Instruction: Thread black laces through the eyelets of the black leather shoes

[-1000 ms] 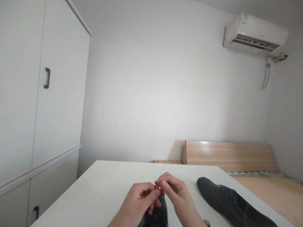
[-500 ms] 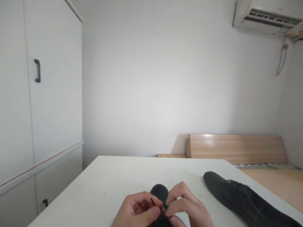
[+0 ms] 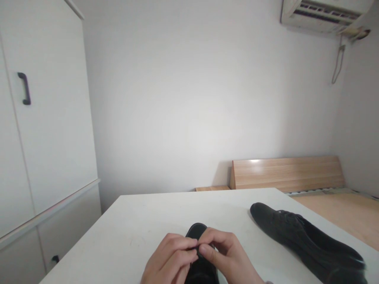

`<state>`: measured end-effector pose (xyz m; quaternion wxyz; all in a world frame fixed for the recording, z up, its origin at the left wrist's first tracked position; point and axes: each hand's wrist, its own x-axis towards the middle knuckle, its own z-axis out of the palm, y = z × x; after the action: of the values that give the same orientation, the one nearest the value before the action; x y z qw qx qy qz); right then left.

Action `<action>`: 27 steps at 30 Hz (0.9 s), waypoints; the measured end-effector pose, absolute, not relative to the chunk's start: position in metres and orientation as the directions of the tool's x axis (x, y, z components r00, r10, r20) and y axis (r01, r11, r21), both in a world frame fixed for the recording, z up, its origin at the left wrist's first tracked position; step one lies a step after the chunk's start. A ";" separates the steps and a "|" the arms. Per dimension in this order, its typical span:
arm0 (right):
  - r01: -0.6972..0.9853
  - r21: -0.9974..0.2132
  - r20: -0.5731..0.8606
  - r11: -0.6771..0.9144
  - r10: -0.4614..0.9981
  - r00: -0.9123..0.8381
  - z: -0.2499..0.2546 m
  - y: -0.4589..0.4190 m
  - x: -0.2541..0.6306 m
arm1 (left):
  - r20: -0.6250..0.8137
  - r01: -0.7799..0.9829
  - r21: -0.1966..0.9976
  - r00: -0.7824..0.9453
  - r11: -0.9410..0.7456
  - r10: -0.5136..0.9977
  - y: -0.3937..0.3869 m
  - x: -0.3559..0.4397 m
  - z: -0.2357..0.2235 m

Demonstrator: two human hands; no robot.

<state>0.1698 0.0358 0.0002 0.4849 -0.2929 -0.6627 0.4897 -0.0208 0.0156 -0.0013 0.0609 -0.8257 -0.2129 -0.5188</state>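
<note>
A black shoe [image 3: 202, 271] stands on the white table right in front of me, toe pointing away. My left hand [image 3: 171, 258] lies over its left side, fingers bent and tips pinched together above the lacing. From the right, my right hand [image 3: 226, 252] meets it, with thumb and index finger pinched at the same spot. A small dark bit of shoelace [image 3: 194, 247] shows between the fingertips; most of the lace is hidden by the fingers. Another black lace-up shoe [image 3: 299, 232] lies to the right, apart from both hands.
The white table [image 3: 142, 213] reaches away toward the wall. A white cabinet [image 3: 56, 118] with dark handles stands to the left. Behind on the right are a wooden headboard [image 3: 284, 173] and bed base [image 3: 340, 205]. An air conditioner [image 3: 325, 15] hangs high on the right.
My view has shifted slightly right and tilted. Both hands have drawn closer together over the shoe; the dark lace end that stuck out above my left fingers no longer shows there.
</note>
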 end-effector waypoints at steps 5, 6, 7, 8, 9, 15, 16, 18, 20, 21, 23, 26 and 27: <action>-0.297 -0.934 0.305 0.200 0.879 -0.366 0.008 0.040 0.183 | 0.709 0.204 0.590 0.332 -0.781 0.622 0.022 -0.024 0.000; -0.319 -0.930 0.304 0.182 0.870 -0.388 0.011 0.041 0.188 | 0.629 0.160 0.678 0.379 -0.717 0.679 0.025 -0.028 0.002; -0.337 -0.928 0.301 0.160 0.856 -0.421 0.014 0.042 0.192 | 0.540 0.142 0.753 0.424 -0.643 0.727 0.027 -0.032 0.004; -0.348 -0.928 0.294 0.136 0.839 -0.458 0.015 0.042 0.195 | 0.446 0.155 0.814 0.451 -0.559 0.774 0.029 -0.037 0.007; -0.351 -0.930 0.286 0.112 0.821 -0.495 0.016 0.043 0.198 | 0.353 0.185 0.861 0.454 -0.474 0.818 0.030 -0.043 0.010; -0.209 -0.963 0.262 0.173 0.793 -0.550 0.006 0.049 0.196 | 0.209 0.148 0.950 0.352 -0.274 0.913 0.032 -0.058 0.019; -0.174 -0.966 0.256 0.191 0.801 -0.542 0.005 0.049 0.193 | 0.240 0.105 0.951 0.337 -0.290 0.910 0.032 -0.056 0.017; -0.102 -0.972 0.233 0.212 0.823 -0.518 0.006 0.047 0.187 | 0.313 0.033 0.940 0.302 -0.338 0.900 0.033 -0.047 0.011; -0.012 -0.971 0.213 0.238 0.845 -0.490 0.009 0.041 0.181 | 0.397 -0.018 0.913 0.267 -0.407 0.878 0.033 -0.036 0.005; 0.040 -0.965 0.210 0.260 0.851 -0.482 0.011 0.038 0.179 | 0.439 -0.036 0.895 0.249 -0.445 0.863 0.033 -0.030 0.004; 0.138 -0.933 0.230 0.332 0.845 -0.482 0.014 0.032 0.175 | 0.519 -0.056 0.853 0.205 -0.520 0.830 0.031 -0.020 0.002; 0.190 -0.893 0.273 0.407 0.828 -0.490 0.015 0.025 0.171 | 0.563 -0.071 0.825 0.187 -0.560 0.805 0.028 -0.010 0.001; 0.178 -0.898 0.279 0.403 0.833 -0.477 0.014 0.024 0.170 | 0.546 -0.095 0.837 0.198 -0.538 0.814 0.027 -0.008 0.000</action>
<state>0.1703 0.0242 0.0139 0.3825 -0.3394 -0.7450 0.4284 -0.0080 0.0268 0.0002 -0.3969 -0.6643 -0.2707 -0.5727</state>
